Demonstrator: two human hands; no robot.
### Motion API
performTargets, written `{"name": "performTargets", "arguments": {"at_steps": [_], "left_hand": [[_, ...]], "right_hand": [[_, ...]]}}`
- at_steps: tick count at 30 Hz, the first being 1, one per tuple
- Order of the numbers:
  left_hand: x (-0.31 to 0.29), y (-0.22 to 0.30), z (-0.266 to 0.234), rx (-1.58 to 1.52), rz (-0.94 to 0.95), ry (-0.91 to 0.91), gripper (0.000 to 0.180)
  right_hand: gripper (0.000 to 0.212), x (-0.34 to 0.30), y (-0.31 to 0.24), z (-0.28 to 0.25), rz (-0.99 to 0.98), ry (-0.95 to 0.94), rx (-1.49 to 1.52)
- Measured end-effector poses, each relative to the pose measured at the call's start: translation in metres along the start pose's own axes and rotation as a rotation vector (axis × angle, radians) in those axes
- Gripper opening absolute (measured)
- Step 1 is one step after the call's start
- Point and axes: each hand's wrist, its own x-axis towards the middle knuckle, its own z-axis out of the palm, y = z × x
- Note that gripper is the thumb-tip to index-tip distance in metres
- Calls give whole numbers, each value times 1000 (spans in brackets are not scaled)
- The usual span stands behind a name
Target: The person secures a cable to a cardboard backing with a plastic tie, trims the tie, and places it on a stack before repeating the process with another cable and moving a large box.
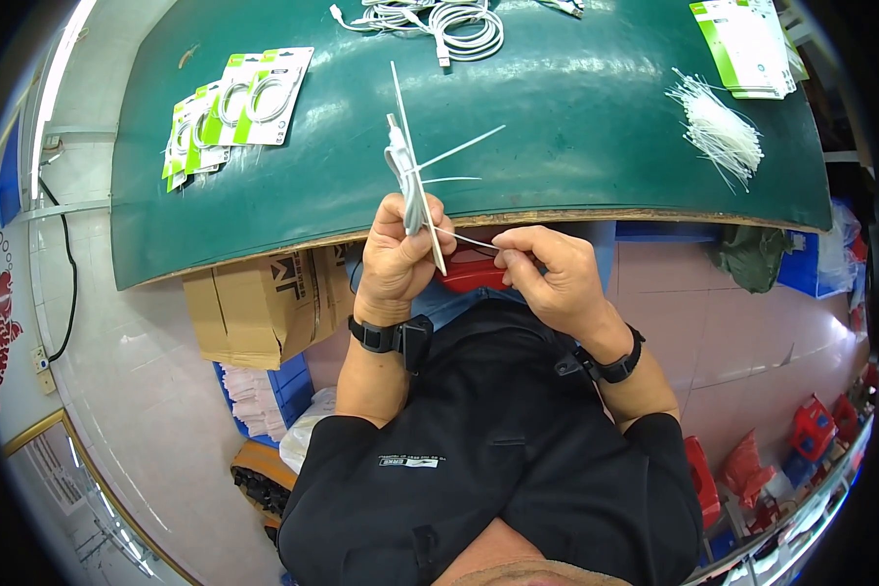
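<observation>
My left hand [393, 262] is closed on a packaging card [406, 127], held upright and seen nearly edge-on over the table's near edge. A coiled white cable [413, 195] lies against the card's left side. Two white cable ties [467, 146] poke out of its right side, above my hand. Lower down, a third thin white strand, apparently another cable tie [473, 240], runs from the card to my right hand [560, 272]. The thumb and index finger of that hand pinch its end. The card's printed face is turned away from view.
On the green table [557, 127], carded cables [264, 96] lie at left and loose coiled cables [464, 34] at the far edge. A pile of cable ties [718, 132] and a stack of cards [749, 49] sit at right. A cardboard box [264, 308] stands below.
</observation>
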Motion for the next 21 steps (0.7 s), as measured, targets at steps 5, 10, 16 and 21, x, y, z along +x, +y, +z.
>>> {"name": "performTargets", "arguments": {"at_steps": [5,10,16,21], "left_hand": [[0,-5,1,118,15,57,28],[-1,-4,-2,109,63,74,30],[-1,-6,-2,75,24,85,29],[1,-14,-1,109,53,82,27]], "right_hand": [[18,4,5,7,24,20,49],[17,2,8,5,26,15,36],[16,3,8,9,44,7,46],[16,12,8,17,108,-1,117]]}}
